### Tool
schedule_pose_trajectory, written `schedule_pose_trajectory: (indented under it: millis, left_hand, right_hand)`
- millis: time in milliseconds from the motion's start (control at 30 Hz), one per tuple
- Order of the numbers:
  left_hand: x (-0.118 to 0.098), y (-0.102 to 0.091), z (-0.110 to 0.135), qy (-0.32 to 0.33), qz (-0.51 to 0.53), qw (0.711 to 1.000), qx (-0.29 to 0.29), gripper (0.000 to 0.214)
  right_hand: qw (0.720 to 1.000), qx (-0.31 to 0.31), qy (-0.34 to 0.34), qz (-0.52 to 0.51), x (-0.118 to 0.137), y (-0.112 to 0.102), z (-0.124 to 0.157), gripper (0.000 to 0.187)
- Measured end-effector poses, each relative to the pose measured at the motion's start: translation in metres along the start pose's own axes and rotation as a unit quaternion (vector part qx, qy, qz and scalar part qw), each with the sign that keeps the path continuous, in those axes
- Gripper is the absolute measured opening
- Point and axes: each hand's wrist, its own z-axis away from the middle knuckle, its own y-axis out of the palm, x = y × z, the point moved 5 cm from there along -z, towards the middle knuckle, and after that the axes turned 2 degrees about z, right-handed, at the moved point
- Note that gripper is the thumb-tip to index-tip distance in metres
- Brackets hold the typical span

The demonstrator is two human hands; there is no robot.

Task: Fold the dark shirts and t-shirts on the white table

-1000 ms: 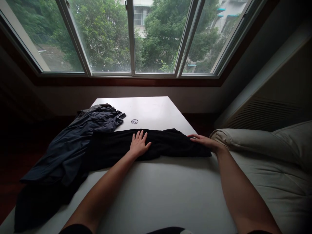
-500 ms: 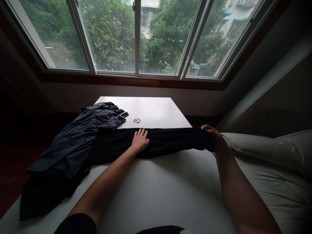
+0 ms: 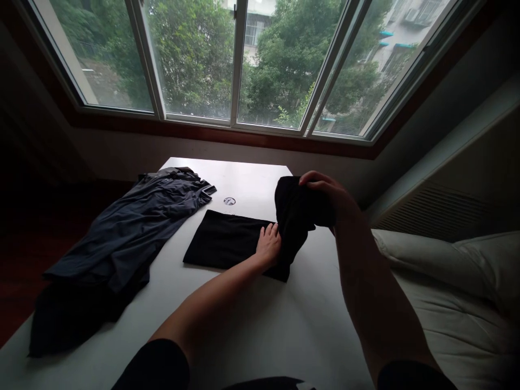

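A black garment, long like a pair of trousers, lies partly flat on the white table. My left hand rests on it with fingers stretched out, pressing at the bend of the cloth. Raised above the table, the garment's right end hangs in folds from my right hand, whose fingers are closed around it. The fingertips of my right hand are partly hidden by the cloth and shadow. Left of the garment lies a crumpled pile of dark blue-grey clothing, apart from both hands.
A small round mark or sticker shows on the tabletop behind the garment. To the right stands a pale cushioned seat. Beyond the table's far edge are a wall and a wide window.
My right hand has lifted the garment's right end and brought it up and leftward, bending the cloth. My left hand has shifted right along it. The garment's left end is now clear of the pile.
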Motion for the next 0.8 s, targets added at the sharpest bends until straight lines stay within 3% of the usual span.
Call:
schedule_pose_trajectory:
  millis: [100,200,267,367,433,467,533,667,733,800]
  left_hand:
    - [0.030,-0.033,0.015,-0.008,0.127,0.990,-0.058,0.044]
    - [0.086,-0.073,0.033,-0.090,0.297,0.944,-0.110,0.030]
    - [0.127,-0.094,0.048,-0.164,0.435,0.876,-0.132,0.028]
    - [0.177,-0.115,0.076,-0.262,0.592,0.745,-0.160,0.039]
    - [0.198,-0.120,0.094,-0.298,0.640,0.695,-0.136,0.053]
    - [0.206,-0.122,0.103,-0.308,0.650,0.684,-0.124,0.060]
    - [0.219,-0.123,0.119,-0.321,0.630,0.697,-0.125,0.067]
    - [0.237,-0.126,0.139,-0.334,0.451,0.815,-0.145,0.076]
    - [0.238,-0.126,0.140,-0.304,0.386,0.862,-0.124,0.083]
    - [0.233,-0.127,0.138,-0.256,0.387,0.879,-0.107,0.081]
  right_hand:
    - [0.998,0.051,0.038,-0.011,-0.004,0.029,-0.017,0.032]
    - [0.994,0.088,0.057,0.004,-0.019,0.065,-0.032,0.038]
    - [0.993,0.098,0.055,0.035,-0.031,0.095,-0.041,0.043]
    - [0.982,0.155,0.079,0.076,-0.055,0.145,-0.048,0.053]
    - [0.976,0.178,0.086,0.088,-0.072,0.165,-0.051,0.058]
    - [0.977,0.170,0.080,0.095,-0.081,0.168,-0.052,0.057]
    - [0.983,0.132,0.058,0.111,-0.098,0.160,-0.055,0.049]
    - [0.973,0.061,0.043,0.217,-0.137,0.118,-0.051,0.029]
    - [0.948,0.000,0.050,0.316,-0.154,0.094,-0.042,0.025]
    - [0.906,-0.074,0.066,0.412,-0.168,0.071,-0.029,0.025]
